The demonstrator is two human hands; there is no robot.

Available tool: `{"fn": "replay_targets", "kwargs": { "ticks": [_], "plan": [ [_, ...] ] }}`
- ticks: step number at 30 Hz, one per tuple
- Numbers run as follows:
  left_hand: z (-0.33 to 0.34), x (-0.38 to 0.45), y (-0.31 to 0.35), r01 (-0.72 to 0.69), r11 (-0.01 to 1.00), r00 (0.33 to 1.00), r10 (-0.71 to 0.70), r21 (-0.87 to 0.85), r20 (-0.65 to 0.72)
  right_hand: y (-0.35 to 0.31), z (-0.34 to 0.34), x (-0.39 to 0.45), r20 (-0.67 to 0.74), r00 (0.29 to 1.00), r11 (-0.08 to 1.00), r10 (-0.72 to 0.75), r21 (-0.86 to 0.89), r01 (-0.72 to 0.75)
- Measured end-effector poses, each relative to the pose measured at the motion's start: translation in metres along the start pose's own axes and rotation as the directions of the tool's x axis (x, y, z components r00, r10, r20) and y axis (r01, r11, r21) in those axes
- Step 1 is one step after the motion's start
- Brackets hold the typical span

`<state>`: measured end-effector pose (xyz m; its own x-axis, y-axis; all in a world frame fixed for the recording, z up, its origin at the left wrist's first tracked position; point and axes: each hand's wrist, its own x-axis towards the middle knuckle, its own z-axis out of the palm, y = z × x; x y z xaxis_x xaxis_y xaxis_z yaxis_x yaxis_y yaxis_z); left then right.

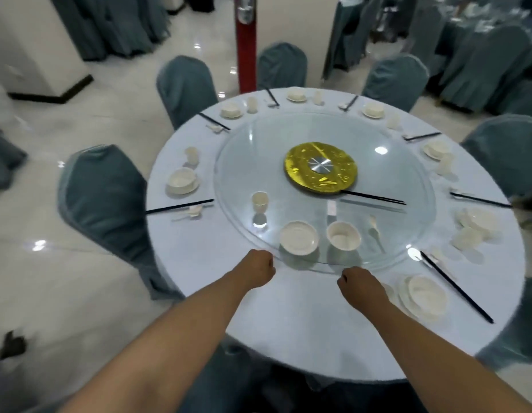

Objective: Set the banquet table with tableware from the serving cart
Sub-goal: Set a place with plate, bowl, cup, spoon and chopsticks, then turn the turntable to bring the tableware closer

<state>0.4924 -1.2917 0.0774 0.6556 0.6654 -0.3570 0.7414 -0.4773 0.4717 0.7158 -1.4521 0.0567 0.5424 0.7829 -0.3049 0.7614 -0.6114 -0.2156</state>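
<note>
Both fists were clenched on nothing: the left hand and right hand hung at the near rim of the glass turntable. Just beyond them on the glass stood a saucer, bowl and cup.

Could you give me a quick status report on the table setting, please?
Both hands fisted, empty, at turntable edge. Saucer, bowl, cup on the glass. Nothing blocking.

Glossy floor, covered chairs w/ red post
</note>
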Motion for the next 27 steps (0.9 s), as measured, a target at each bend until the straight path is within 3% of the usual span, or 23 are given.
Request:
{"fn": "replay_targets", "kwargs": {
  "ticks": [8,14,22,27],
  "plan": [
    [-0.011,-0.12,-0.098,0.323,0.946,0.945,-0.324,-0.02,-0.046,-0.092,0.045,-0.039,0.087,0.962,0.962,-0.257,-0.067,0.263],
    [0.006,-0.208,-0.148,0.409,0.911,0.913,-0.408,0.049,-0.026,-0.138,0.084,-0.081,0.165,0.928,0.941,-0.334,0.002,0.338],
    [0.003,-0.258,-0.175,0.398,0.916,0.918,-0.397,0.058,-0.017,-0.172,0.099,-0.124,0.137,0.943,0.952,-0.304,0.004,0.307],
    [-0.003,-0.257,-0.204,0.306,0.947,0.951,-0.31,0.097,0.022,-0.198,0.118,-0.146,0.134,0.954,0.963,-0.267,-0.008,0.27]
  ]
}}
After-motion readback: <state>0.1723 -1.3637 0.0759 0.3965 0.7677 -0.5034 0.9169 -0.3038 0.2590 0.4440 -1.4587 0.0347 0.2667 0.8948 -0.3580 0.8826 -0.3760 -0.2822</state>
